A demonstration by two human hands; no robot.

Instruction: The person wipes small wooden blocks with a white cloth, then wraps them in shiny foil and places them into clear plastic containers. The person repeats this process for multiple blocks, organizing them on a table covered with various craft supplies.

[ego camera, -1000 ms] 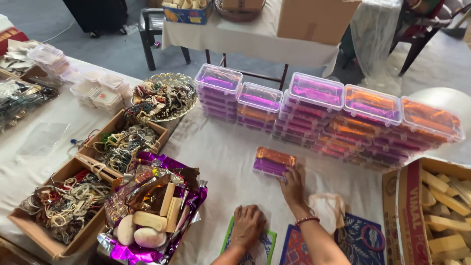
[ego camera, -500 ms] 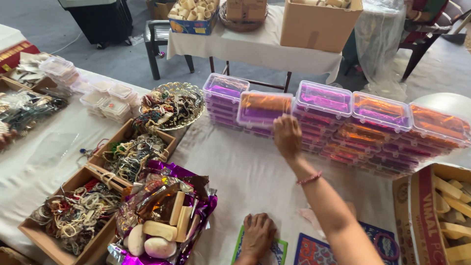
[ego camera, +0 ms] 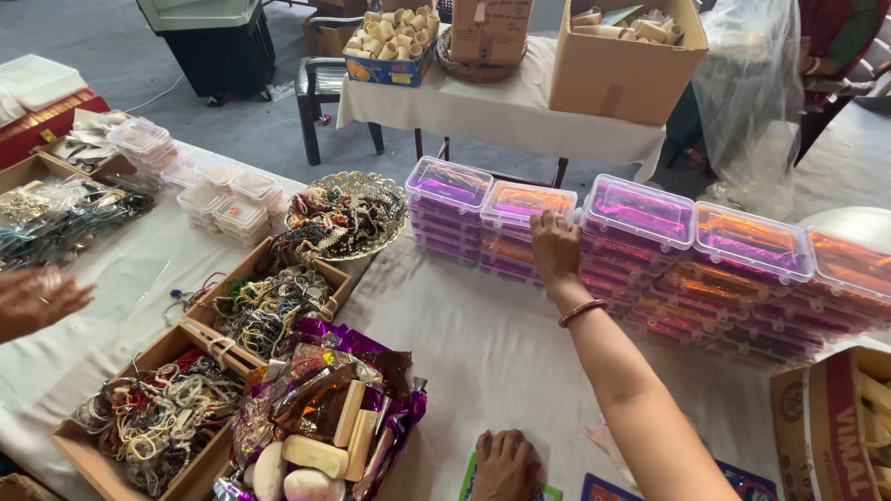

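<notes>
My right hand (ego camera: 555, 246) reaches across the table and grips the near edge of a clear plastic box with an orange filling (ego camera: 527, 204). That box lies on top of the second stack in a row of stacked clear boxes (ego camera: 650, 250), filled purple and orange. My left hand (ego camera: 504, 464) lies flat at the table's front edge, fingers spread, pressing on a green card (ego camera: 546, 490). A red bangle (ego camera: 581, 312) is on my right wrist.
Wooden trays of threads and beads (ego camera: 158, 417) and a purple foil basket of soaps (ego camera: 325, 427) fill the near left. A metal bowl (ego camera: 348, 218) stands behind them. Another person's hand (ego camera: 37, 297) enters at left. A cardboard box (ego camera: 835, 427) sits at right.
My right hand lifted the orange-filled box from the tablecloth and carried it forward onto the second stack. My left hand stayed on the card. Another person's hand has come into view at left.
</notes>
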